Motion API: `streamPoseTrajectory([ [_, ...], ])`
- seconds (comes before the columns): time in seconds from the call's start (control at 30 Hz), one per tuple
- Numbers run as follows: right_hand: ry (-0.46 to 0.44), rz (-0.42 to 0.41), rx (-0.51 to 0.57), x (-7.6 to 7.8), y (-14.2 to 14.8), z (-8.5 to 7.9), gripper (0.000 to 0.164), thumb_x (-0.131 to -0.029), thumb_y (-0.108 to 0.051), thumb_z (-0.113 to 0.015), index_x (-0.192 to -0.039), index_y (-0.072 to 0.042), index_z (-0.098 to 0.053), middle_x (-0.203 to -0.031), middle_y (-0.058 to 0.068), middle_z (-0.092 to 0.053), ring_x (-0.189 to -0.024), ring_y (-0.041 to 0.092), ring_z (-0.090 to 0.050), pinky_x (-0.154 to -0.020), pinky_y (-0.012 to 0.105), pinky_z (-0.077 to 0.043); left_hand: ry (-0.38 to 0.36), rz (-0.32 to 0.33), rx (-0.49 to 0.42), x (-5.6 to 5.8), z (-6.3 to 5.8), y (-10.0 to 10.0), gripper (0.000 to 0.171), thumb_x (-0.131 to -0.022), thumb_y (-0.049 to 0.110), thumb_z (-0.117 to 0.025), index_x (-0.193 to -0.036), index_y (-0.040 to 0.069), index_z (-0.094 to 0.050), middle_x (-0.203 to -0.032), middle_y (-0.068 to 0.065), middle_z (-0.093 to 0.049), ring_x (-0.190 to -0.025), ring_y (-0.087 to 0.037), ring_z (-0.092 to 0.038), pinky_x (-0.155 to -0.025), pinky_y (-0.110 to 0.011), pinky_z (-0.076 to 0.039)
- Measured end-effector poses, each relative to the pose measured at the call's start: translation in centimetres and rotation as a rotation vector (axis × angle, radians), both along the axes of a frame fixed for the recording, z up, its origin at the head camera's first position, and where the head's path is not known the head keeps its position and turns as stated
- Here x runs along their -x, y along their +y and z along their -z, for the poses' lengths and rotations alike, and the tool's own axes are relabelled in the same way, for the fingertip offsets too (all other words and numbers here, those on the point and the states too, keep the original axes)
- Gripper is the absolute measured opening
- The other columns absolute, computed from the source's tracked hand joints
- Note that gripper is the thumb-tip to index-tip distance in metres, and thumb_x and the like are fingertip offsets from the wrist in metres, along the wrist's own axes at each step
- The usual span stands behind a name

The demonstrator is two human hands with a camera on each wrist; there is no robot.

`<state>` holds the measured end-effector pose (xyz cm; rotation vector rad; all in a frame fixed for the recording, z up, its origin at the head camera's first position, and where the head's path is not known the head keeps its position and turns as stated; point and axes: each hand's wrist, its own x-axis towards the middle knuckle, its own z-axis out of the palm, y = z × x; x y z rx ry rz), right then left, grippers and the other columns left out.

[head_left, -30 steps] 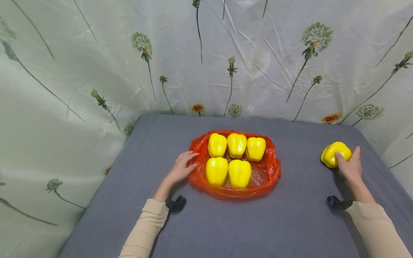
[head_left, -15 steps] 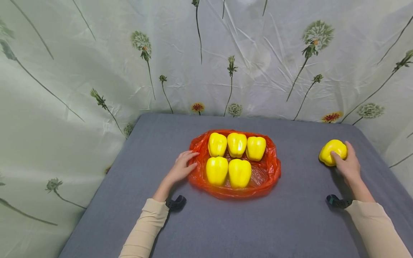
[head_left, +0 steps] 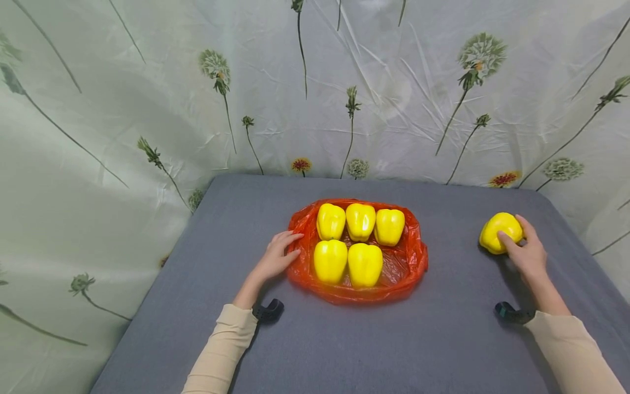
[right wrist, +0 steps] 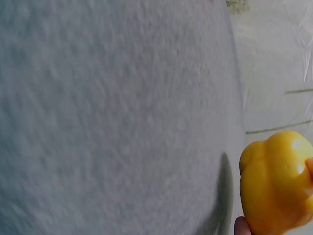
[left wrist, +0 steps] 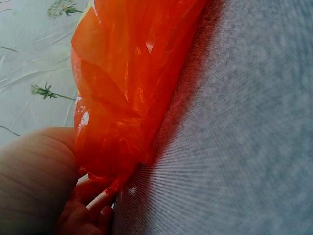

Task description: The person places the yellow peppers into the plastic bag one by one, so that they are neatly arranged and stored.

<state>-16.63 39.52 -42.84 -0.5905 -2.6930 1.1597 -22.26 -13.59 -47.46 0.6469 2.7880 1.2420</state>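
My right hand (head_left: 529,256) holds a yellow bell pepper (head_left: 501,232) at the right side of the table. In the right wrist view this pepper (right wrist: 276,183) hangs over the cloth, with its shadow beside it. My left hand (head_left: 274,256) grips the left side of a red plastic bag (head_left: 420,257), whose mouth is spread wide on the table. Close up in the left wrist view, the bag's thin film (left wrist: 122,73) hides part of that hand, and its fingers (left wrist: 93,215) show below. Several yellow bell peppers (head_left: 331,261) stand inside the bag in two rows.
A grey cloth (head_left: 394,350) covers the table. Behind and to the left hangs a pale curtain (head_left: 162,98) printed with dandelions. Dark bands (head_left: 268,311) circle both wrists. Bare cloth lies between the bag and my right hand, and the bag's front right corner holds no pepper.
My right hand has moved left with the pepper, toward the bag, and the pepper has turned slightly. My left hand and the bag have stayed in place.
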Motion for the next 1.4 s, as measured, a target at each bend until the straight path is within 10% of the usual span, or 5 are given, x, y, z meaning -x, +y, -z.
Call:
streamPoseTrajectory([
  [0.23, 0.025, -0.008, -0.003, -0.4, -1.5, -0.2, 0.068, -0.096, -0.041, -0.042, -0.151, -0.014, -0.012, -0.152, 0.027, -0.022, -0.11, 0.04, -0.039, -0.066, 0.017, -0.028, 0.003, 0.0, 0.006, -0.1, -0.1, -0.1, 0.041, -0.09, 0.015, -0.057, -0.13, 0.006, -0.054, -0.14, -0.022, -0.045, -0.135, -0.04, -0.031, -0.108, -0.062, -0.022],
  [0.47, 0.059, -0.041, 0.015, -0.9, -2.5, -0.6, 0.068, -0.095, -0.04, -0.045, -0.151, -0.016, -0.015, -0.149, 0.028, -0.027, -0.085, -0.005, -0.033, -0.067, 0.012, -0.03, 0.002, 0.007, 0.004, 0.0, -0.1, -0.1, 0.042, -0.09, 0.017, -0.057, -0.131, 0.006, -0.053, -0.141, -0.022, -0.045, -0.135, -0.04, -0.03, -0.109, -0.062, -0.021],
  [1.4, 0.224, -0.254, 0.046, -2.5, -8.6, -2.6, 0.061, -0.096, -0.023, -0.052, -0.147, -0.009, -0.022, -0.132, 0.023, -0.033, -0.078, -0.013, -0.042, -0.064, 0.003, -0.039, 0.007, 0.0, 0.003, 0.1, 0.1, -0.1, 0.041, -0.09, 0.016, -0.057, -0.129, 0.007, -0.054, -0.139, -0.021, -0.046, -0.135, -0.04, -0.031, -0.109, -0.062, -0.021],
])
